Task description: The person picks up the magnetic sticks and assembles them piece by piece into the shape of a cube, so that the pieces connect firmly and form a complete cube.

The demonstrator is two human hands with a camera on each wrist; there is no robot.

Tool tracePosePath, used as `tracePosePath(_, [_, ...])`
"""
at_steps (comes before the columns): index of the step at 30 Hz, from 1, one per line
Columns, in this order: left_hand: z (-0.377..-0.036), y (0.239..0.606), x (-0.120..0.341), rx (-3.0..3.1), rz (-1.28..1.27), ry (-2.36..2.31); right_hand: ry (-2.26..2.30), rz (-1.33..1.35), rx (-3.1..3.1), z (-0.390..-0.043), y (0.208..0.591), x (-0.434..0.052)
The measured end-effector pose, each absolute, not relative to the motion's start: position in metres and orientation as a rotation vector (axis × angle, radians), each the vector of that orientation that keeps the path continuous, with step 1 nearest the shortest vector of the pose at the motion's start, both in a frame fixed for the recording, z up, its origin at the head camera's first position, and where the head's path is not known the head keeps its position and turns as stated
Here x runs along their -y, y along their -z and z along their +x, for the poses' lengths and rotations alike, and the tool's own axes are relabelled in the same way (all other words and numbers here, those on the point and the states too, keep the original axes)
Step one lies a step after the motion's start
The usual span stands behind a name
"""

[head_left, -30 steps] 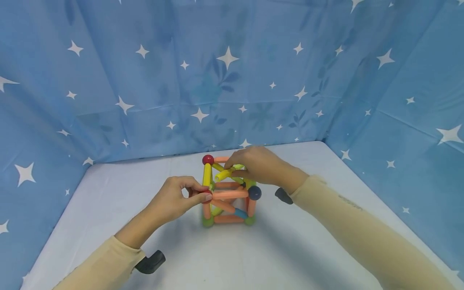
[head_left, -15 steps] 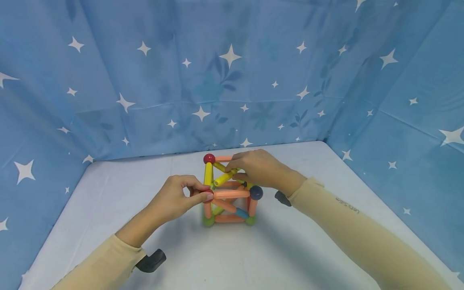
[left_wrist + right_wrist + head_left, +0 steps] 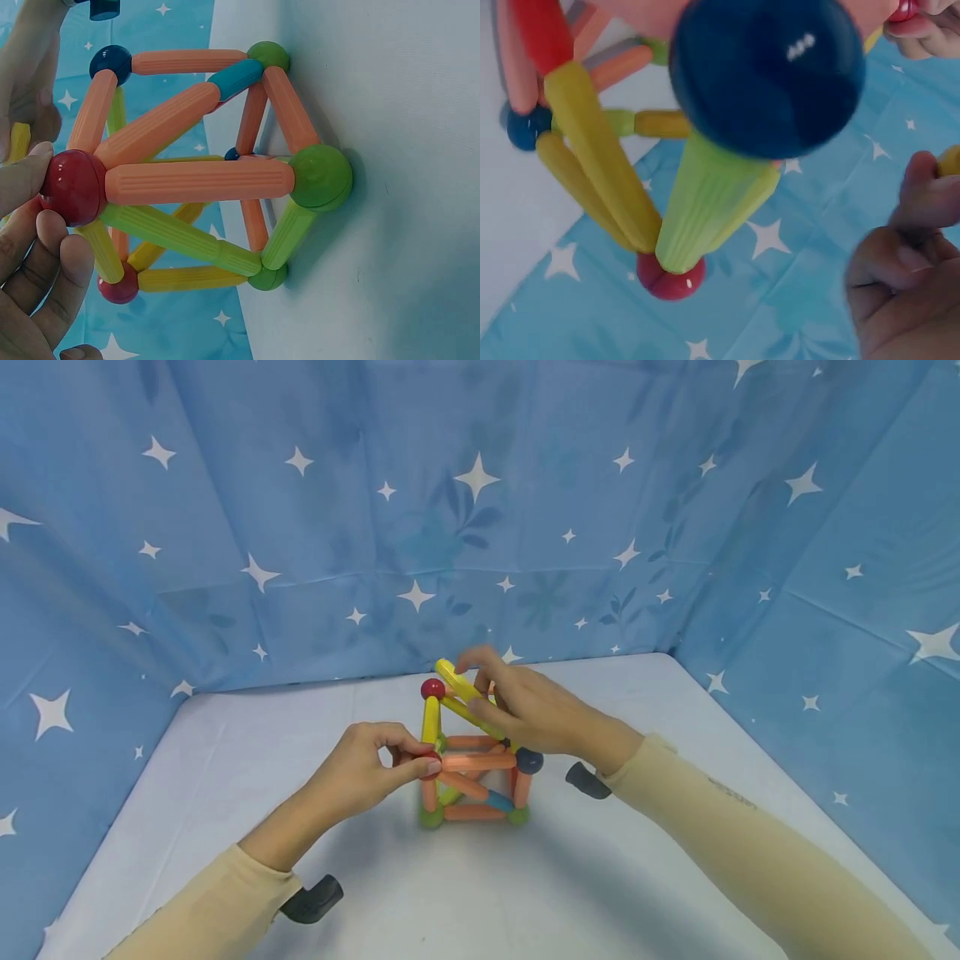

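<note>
A box-shaped frame of magnetic rods and balls stands on the white table. My left hand point(image 3: 360, 777) pinches the red ball point(image 3: 73, 187) at its near upper left corner. Orange rods point(image 3: 199, 184), green balls point(image 3: 322, 178) and a dark blue ball point(image 3: 529, 761) make up its near side. Over the top, my right hand point(image 3: 536, 706) holds a loose yellow rod point(image 3: 457, 680) between thumb and fingers, tilted with its far end raised near the back red ball point(image 3: 432, 689). In the right wrist view only a bit of that rod shows at the right edge.
The white table point(image 3: 480, 893) spreads around the frame. Blue star-patterned cloth point(image 3: 337, 527) hangs behind it and along both sides. A dark strap piece point(image 3: 311, 900) sticks out below the left wrist.
My right hand has lifted and turned the yellow rod, so its free end now points up and back instead of down toward the near left. The left hand stays on the red ball.
</note>
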State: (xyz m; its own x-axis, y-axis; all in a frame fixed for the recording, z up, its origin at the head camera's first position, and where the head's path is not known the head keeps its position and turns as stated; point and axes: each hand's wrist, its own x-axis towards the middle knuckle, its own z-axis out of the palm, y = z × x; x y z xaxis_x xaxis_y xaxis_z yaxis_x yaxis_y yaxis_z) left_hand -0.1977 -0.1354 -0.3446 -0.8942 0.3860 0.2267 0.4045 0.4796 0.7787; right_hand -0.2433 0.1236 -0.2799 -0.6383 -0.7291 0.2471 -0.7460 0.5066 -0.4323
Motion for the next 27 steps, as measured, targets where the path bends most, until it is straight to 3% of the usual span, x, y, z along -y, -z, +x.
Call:
tracePosePath(12, [-0.196, 0.342, 0.137, 2.695, -0.724, 1.423, -1.086, 1.344, 2.718, -0.247, 0.288, -0.138])
tracePosePath(27, [-0.197, 0.343, 0.136, 2.7, -0.721, 1.446, -0.208, 1.496, 2.34, -0.246, 0.285, -0.122])
